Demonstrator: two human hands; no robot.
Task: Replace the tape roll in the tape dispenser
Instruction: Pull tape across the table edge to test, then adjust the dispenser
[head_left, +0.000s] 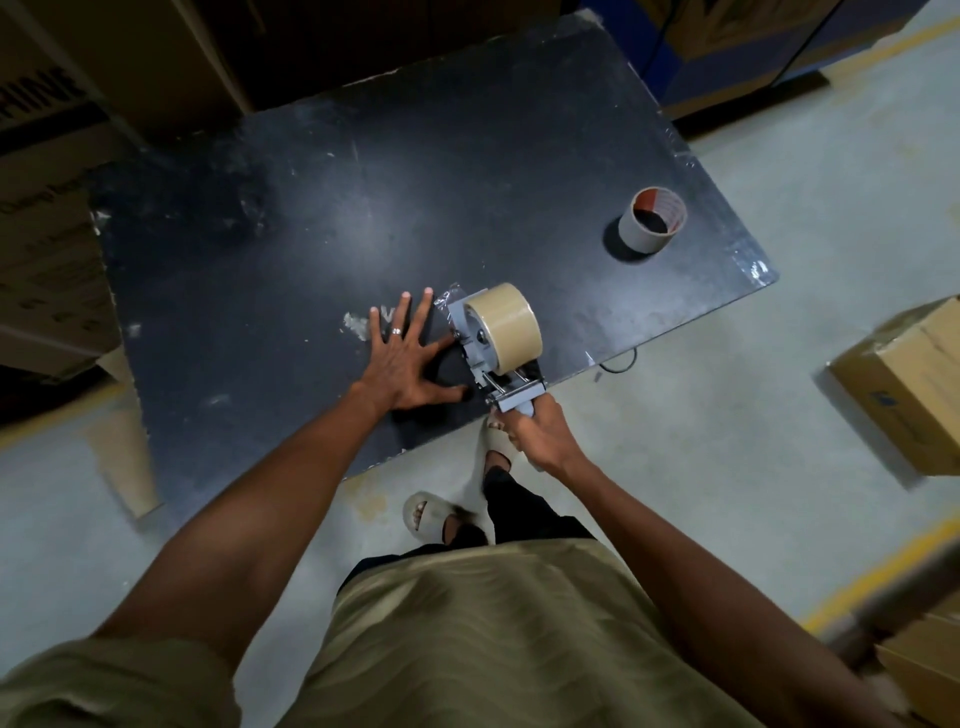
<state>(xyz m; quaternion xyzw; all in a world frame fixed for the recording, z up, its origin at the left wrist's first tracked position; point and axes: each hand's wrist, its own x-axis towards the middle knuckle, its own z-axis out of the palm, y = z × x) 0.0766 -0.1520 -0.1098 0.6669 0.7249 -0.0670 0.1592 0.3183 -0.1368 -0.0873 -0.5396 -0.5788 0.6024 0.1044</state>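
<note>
text: none legible | cardboard boxes (47, 249): print blurred | empty tape core (655, 218): markings unreadable

Scuffed matte black worktop (363, 208) with whitish smears, and a grey metal tape dispenser (475, 343) carrying a tan roll of packing tape (511, 325). The empty cardboard tape core (652, 221) is grey outside, reddish-brown and white inside. Pale grey-green concrete floor (753, 415) with yellow painted lines (878, 577).

Dispenser handle (522, 408) mostly hidden inside right hand (540, 436); box print unreadable.
</note>
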